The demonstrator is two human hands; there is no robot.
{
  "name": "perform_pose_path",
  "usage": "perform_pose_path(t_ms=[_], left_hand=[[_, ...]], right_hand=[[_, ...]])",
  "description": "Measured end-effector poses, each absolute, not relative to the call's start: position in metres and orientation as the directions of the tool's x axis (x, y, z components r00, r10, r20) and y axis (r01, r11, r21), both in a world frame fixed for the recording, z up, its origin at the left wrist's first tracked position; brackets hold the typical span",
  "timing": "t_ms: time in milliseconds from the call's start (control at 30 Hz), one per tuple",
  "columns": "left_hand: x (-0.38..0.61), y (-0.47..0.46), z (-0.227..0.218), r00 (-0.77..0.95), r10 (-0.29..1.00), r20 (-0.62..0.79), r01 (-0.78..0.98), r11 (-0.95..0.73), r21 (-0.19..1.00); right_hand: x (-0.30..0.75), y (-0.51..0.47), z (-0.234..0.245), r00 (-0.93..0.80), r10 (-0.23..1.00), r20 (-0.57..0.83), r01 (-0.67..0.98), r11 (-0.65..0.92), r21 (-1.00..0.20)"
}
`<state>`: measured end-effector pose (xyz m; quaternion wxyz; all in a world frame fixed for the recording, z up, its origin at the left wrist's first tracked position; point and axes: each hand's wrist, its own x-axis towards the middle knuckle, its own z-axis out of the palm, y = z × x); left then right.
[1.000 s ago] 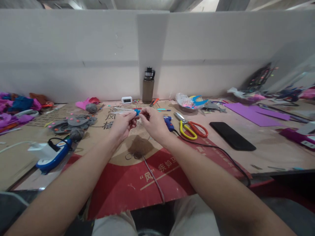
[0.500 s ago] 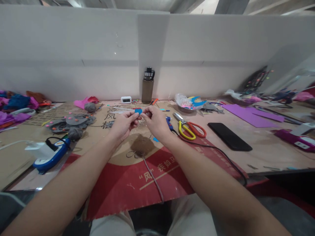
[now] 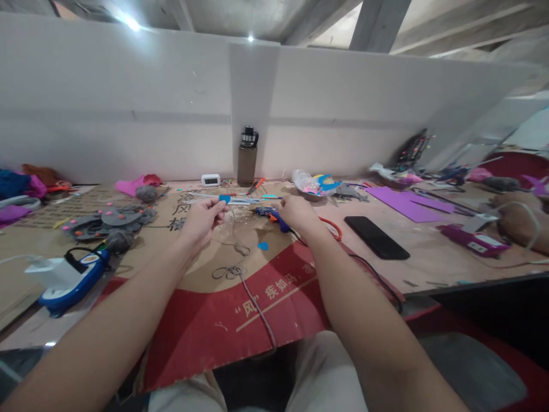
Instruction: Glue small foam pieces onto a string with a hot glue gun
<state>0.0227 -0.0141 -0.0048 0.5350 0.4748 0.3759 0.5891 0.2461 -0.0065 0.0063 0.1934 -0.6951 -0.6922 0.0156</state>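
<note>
My left hand (image 3: pixel 203 216) is raised over the cardboard and pinches a small blue heart-shaped piece (image 3: pixel 224 198) between thumb and fingers. My right hand (image 3: pixel 297 210) reaches to the right and closes round the handle of a blue glue gun (image 3: pixel 268 215) that lies on the table, its black cord trailing toward the table's near edge. A second small blue piece (image 3: pixel 263 246) lies flat on the cardboard between my hands. A grey string (image 3: pixel 240 260) curls in loops below it and runs toward me.
Red and tan cardboard (image 3: pixel 240 309) covers the table. A dark bottle (image 3: pixel 247 156) and a white clock (image 3: pixel 210 179) stand at the wall. A black phone (image 3: pixel 376 237), purple sheets (image 3: pixel 403 203), grey felt pieces (image 3: pixel 111 219) and a blue device (image 3: pixel 71 276) lie around.
My hands have parted: the right one left the blue piece and moved right onto the glue gun. The left keeps the blue piece. The camera has tilted up and turned right.
</note>
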Motion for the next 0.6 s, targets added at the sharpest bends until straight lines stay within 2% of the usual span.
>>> perform_pose_path(t_ms=[67, 200, 400, 600], left_hand=[[0.022, -0.013, -0.006, 0.013, 0.986, 0.164, -0.269, -0.154, 0.951], [0.02, -0.011, -0.008, -0.021, 0.986, 0.164, -0.249, -0.165, 0.955], [0.018, -0.01, -0.009, -0.056, 0.984, 0.167, -0.203, -0.175, 0.963], [0.015, -0.007, -0.012, -0.062, 0.986, 0.153, -0.183, -0.162, 0.97]], right_hand=[[0.251, 0.0, -0.006, 0.039, 0.994, 0.101, 0.976, -0.016, -0.218], [0.248, 0.009, -0.026, 0.055, 0.997, 0.047, 0.969, -0.042, -0.242], [0.245, 0.01, -0.031, 0.147, 0.987, 0.06, 0.898, -0.107, -0.427], [0.248, 0.013, -0.029, 0.174, 0.98, 0.099, 0.762, -0.07, -0.644]])
